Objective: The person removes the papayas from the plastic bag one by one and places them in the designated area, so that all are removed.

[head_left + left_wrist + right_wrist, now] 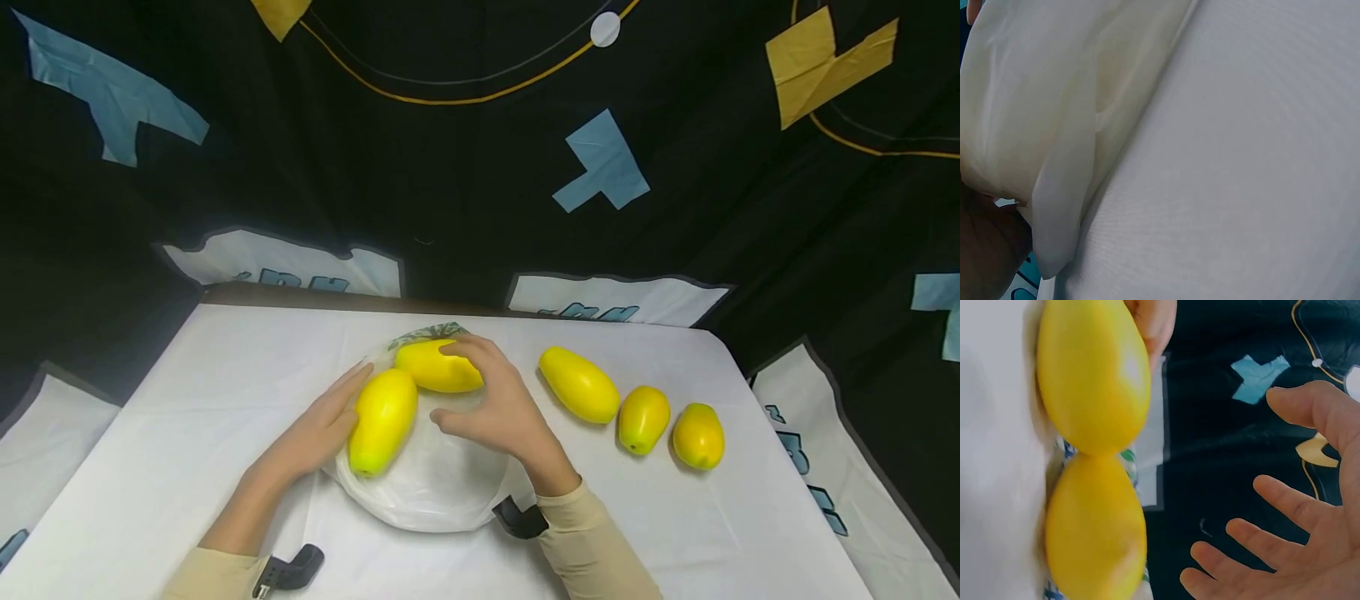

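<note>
Two large yellow oval fruits lie against each other over a thin white plastic bag (450, 508) with a green print at its far end. My left hand (318, 429) rests along the outer side of the left fruit (382, 421), fingers extended, at the bag's edge. My right hand (491, 404) is over the right end of the back fruit (431, 365), thumb and fingers spread apart. In the right wrist view, that hand (1297, 525) shows a gap from both fruits. The left wrist view has the bag (1035, 112) covering much of the left hand (991, 250).
On the table's right side lie a long yellow fruit (579, 385) and two smaller ones, a middle fruit (643, 419) and an outer fruit (698, 436). A white cloth (187, 400) covers the table. Behind it hangs a black curtain (450, 183) with blue and gold patches.
</note>
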The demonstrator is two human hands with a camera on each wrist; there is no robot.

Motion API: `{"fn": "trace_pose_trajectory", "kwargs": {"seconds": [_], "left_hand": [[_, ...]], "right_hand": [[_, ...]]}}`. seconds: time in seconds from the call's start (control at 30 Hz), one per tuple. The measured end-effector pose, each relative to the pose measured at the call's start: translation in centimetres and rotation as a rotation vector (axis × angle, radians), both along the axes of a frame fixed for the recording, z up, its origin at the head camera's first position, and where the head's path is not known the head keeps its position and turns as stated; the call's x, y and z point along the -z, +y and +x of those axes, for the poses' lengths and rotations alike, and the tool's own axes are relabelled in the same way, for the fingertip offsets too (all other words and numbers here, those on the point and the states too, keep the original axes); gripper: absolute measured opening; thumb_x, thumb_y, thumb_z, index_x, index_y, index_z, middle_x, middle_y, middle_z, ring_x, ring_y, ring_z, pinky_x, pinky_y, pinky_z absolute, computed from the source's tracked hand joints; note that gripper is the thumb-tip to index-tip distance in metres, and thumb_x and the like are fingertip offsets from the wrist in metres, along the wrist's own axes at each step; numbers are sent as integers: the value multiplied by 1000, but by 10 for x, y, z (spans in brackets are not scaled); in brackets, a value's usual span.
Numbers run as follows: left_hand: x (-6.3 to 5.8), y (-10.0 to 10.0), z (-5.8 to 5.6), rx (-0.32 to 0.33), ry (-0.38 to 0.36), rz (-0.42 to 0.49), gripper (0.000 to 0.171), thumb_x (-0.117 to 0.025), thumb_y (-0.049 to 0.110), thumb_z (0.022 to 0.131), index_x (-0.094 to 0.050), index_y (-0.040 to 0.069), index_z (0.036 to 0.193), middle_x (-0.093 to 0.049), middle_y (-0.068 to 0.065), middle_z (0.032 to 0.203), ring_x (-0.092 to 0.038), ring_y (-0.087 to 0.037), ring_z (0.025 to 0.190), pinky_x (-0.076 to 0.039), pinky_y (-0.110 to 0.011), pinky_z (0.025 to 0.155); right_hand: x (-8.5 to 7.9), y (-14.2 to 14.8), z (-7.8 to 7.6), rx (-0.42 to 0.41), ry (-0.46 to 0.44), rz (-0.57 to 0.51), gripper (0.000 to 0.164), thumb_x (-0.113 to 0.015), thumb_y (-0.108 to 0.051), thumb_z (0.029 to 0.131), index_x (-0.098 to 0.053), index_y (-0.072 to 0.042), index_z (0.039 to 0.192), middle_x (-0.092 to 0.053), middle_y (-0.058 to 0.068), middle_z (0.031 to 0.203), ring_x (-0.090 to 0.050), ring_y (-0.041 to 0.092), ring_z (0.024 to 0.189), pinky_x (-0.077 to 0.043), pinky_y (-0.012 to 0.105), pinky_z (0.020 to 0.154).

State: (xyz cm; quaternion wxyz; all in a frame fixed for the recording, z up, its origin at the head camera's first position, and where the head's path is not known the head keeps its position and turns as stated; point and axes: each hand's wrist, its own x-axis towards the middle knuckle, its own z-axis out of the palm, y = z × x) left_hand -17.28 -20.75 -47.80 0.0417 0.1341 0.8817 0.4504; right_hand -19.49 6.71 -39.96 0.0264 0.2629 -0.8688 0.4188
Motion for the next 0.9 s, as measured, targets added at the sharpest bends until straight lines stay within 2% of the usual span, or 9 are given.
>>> {"fn": "trace_pose_trajectory", "kwargs": {"seconds": [0.3,0.6,0.73,0.9], "left_hand": [[0,1,0,-1,0,2,56,-39,14,103,-22,13,156,-13,-8,162,-10,-32,147,-12,-57,117],[0,0,0,-1,1,-3,57,-39,13,102,-22,14,156,-13,-9,162,-11,-34,147,-12,-59,116],[-1,0,0,8,13,5,57,-40,11,101,-24,12,156,-14,-11,162,-12,-35,147,-12,-60,115],[-2,0,1,10,24,4,57,-40,11,101,-24,12,156,-15,-12,162,-12,-36,147,-12,-61,115]], "right_hand": [[9,-13,-2,-15,7,65,68,-80,-36,68,-58,-23,132,-41,-1,148,-37,18,136,-36,52,107],[15,-33,3,-49,-104,92,71,-79,-35,68,-57,-24,134,-40,-1,150,-39,20,134,-40,50,104],[18,-38,4,-69,-104,105,71,-80,-35,68,-57,-22,134,-40,1,149,-40,18,133,-41,47,104],[21,-42,4,-65,-112,120,72,-81,-35,67,-57,-26,134,-40,1,149,-43,17,130,-42,46,103]]}}
